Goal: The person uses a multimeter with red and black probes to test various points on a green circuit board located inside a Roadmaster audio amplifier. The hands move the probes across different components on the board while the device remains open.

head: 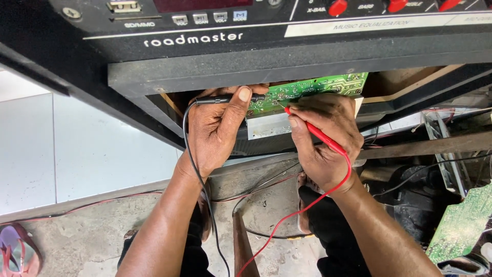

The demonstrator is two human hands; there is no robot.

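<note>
Left hand (pixel 218 131) pinching black probe (pixel 225 99), right hand (pixel 325 138) pinching red probe (pixel 315 132), both tips on green circuit board (pixel 312 88) far under black audio cabinet (pixel 266 56). Cabinet ledge overhanging board; second green board (pixel 458 223) near right, sandal (pixel 20 251) near left

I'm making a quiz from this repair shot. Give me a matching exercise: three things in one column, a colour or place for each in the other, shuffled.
Things:
1. probe in the left hand
2. probe in the right hand
3. circuit board

Descriptions:
A. green, under the black cabinet
B. red, with a red lead
C. black, with a black lead

Pairs: 1-C, 2-B, 3-A
</note>
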